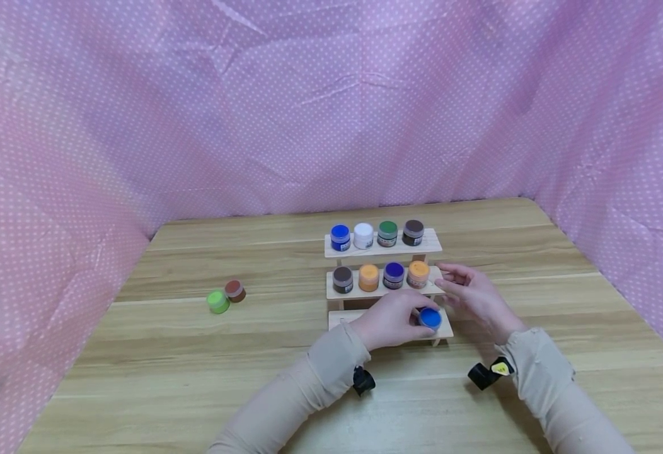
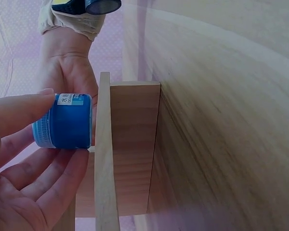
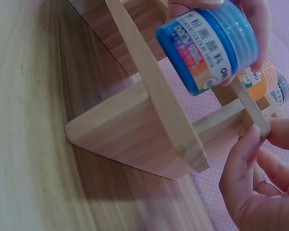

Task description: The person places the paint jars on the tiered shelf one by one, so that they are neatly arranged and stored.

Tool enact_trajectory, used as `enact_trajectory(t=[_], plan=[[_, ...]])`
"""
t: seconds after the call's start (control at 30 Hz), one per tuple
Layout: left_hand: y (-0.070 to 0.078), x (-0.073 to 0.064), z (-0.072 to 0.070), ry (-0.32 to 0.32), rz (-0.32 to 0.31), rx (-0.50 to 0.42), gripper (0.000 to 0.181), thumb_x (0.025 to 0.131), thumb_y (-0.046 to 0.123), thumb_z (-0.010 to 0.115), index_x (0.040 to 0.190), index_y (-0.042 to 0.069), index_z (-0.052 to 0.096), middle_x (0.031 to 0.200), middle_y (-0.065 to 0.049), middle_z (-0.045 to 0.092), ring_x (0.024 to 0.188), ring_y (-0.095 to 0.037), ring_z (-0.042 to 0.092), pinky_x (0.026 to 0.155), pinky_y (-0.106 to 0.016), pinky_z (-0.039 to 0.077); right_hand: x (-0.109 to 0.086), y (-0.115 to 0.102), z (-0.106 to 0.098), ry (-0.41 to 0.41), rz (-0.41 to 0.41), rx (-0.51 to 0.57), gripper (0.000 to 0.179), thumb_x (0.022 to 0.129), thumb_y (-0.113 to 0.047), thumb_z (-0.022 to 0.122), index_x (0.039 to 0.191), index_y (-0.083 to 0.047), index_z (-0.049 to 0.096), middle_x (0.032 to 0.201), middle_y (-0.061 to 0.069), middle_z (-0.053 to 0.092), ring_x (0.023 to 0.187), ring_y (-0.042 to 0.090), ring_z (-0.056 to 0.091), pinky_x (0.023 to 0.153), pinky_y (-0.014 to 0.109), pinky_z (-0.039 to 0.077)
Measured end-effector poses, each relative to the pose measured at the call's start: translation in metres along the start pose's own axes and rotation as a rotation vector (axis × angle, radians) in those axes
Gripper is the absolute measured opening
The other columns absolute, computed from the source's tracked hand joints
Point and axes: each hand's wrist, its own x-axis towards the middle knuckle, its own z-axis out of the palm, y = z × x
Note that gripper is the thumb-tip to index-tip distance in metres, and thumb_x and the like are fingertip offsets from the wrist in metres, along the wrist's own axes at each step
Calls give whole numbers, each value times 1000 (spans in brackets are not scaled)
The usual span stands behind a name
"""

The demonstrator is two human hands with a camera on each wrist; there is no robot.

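Observation:
My left hand [image 1: 391, 318] grips a blue paint jar [image 1: 430, 318] between thumb and fingers at the right end of the lowest shelf. The jar has a printed label [image 3: 202, 45], and its base [image 2: 89, 122] is very close to the board; I cannot tell whether they touch. My right hand [image 1: 476, 299] pinches the right end of the middle shelf [image 3: 260, 122] of a three-tier wooden rack [image 1: 340, 317]. Behind the held jar, an orange-yellow jar [image 1: 418, 275] stands on that middle shelf. The left hand hides much of the lowest shelf.
On the top shelf stand a blue jar [image 1: 340, 238], a white jar [image 1: 363, 236], a green jar [image 1: 387, 234] and a brown jar [image 1: 413, 232]. Several jars line the middle shelf. A light green jar [image 1: 218, 301] and a reddish-brown jar [image 1: 235, 291] sit on the table's left.

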Motion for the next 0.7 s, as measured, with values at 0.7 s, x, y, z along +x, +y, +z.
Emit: enact_trajectory(t=[0.7], plan=[[-3,0,0,9,9,40,35,85,23,67,119,15,63,116,3,65,104,-3,59,89,-8,45,-1,0,1,3,-4,36,60,92,-19,58,142,0,30,94,-10,53,83,0,53,72,13,51]])
